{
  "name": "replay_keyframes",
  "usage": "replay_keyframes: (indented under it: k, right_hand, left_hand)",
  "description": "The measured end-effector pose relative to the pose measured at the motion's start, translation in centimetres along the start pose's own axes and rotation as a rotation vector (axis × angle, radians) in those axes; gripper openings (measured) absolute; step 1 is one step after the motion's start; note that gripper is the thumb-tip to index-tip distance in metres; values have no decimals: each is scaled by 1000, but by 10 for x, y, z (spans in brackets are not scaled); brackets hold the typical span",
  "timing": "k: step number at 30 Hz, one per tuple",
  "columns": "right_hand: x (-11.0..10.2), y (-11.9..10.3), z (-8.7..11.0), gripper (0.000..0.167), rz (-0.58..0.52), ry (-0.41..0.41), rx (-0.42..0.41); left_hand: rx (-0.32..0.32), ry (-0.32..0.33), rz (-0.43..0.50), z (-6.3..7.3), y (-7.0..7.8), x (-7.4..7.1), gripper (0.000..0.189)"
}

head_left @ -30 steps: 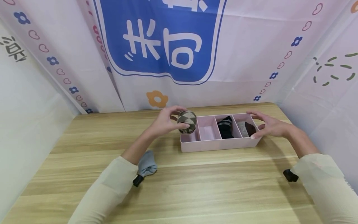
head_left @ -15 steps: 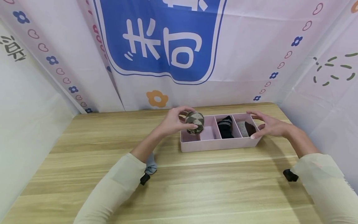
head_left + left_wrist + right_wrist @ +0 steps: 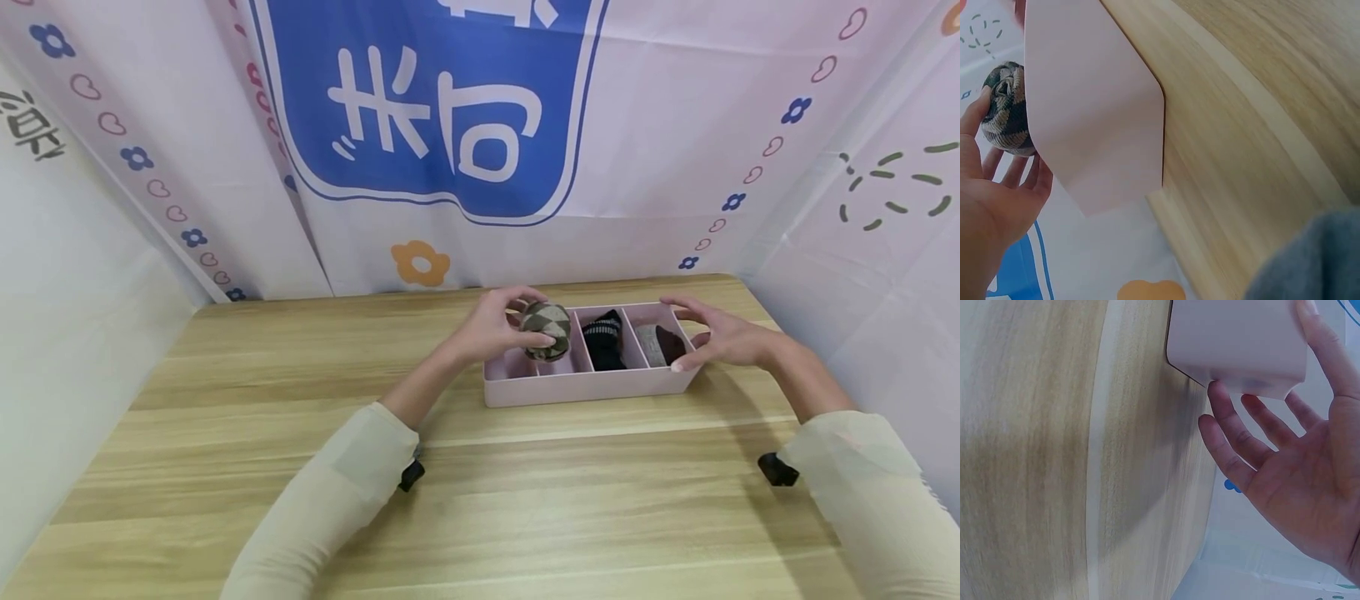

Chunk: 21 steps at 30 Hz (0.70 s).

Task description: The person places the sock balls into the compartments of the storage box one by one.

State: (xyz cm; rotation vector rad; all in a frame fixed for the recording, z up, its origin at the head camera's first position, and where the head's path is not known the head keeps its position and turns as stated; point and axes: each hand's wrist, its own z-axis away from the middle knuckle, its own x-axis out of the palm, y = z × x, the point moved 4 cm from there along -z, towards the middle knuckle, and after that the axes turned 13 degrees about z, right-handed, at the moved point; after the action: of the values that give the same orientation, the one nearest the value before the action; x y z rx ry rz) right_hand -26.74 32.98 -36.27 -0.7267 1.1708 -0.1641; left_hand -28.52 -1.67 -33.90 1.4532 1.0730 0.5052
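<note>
A pink divided box (image 3: 585, 387) stands on the table. My left hand (image 3: 491, 329) pinches a rolled sock (image 3: 547, 329) in a brown and beige check between thumb and fingers. The sock is above the box's left half, over the second compartment from the left. In the left wrist view the rolled sock (image 3: 1007, 112) shows its knotted side, partly hidden by the box wall. My right hand (image 3: 731, 337) holds the box's right end, thumb at the front corner and a finger at the back. A black sock (image 3: 606, 342) and a grey and brown sock (image 3: 660, 346) lie in the two right compartments.
Grey cloth (image 3: 1316, 262) fills the lower right corner of the left wrist view. The wooden table (image 3: 562, 500) runs back to a printed curtain (image 3: 645, 167), with more curtain at both sides.
My left hand has carried the checked rolled sock rightward, from over the leftmost compartment to the second. The left sleeve now covers nearly all of the grey-blue sock. My right hand has stayed put.
</note>
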Motion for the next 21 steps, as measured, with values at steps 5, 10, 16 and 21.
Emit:
replay_keyframes:
  k: [5,10,16,21]
  right_hand:
    - [0,0,0,108,-3,0,0]
    - [1,1,0,109,-8,-3,10]
    - [1,0,0,108,-18,-4,8]
    - [1,0,0,108,-20,-5,4]
  left_hand:
    - [-5,7,-11,-3,-2,7,54]
    - [-1,-18,-81,-7,-5,16,57]
    - [22,-56,-135,-8,-7,24,57]
    - [40,-72,-193,-9,-11,28,55]
